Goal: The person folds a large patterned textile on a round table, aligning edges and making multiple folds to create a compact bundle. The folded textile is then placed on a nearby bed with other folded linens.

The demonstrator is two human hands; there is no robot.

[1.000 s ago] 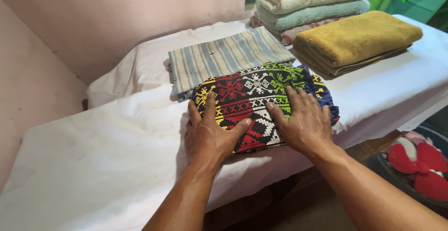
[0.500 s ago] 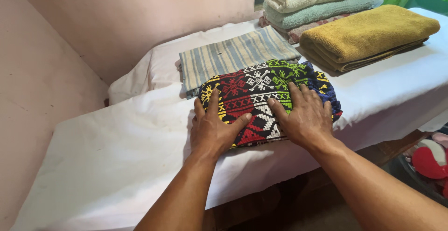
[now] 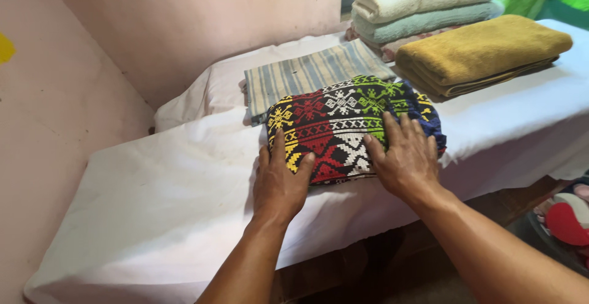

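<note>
Your left hand lies flat and open, fingers spread, on the near left corner of the patterned woven cloth, with the heel of the palm on the white sheet just beside it; your right hand is likewise open and flat, pressing down on the near right part of the same cloth. Neither hand grips anything. The cloth, black with red, yellow, white and green motifs and a blue edge showing at its right end, sits as a thick folded bundle near the front edge of the sheet-covered worktop, roughly in the middle of the view. Judging by how it lies, the folding looks finished and you are at the flattening stage; whether it stays where it is cannot be told. Just beyond it, touching its far edge, is a folded striped cloth in grey and beige. Farther right lies a folded mustard towel, and behind that a stack of folded towels, cream on top, pale green below, something pinkish underneath. These all look done. At the lower right, below the worktop, part of a dark basin shows, holding more fabric in red and white; how much it holds is cut off by the frame.
</note>
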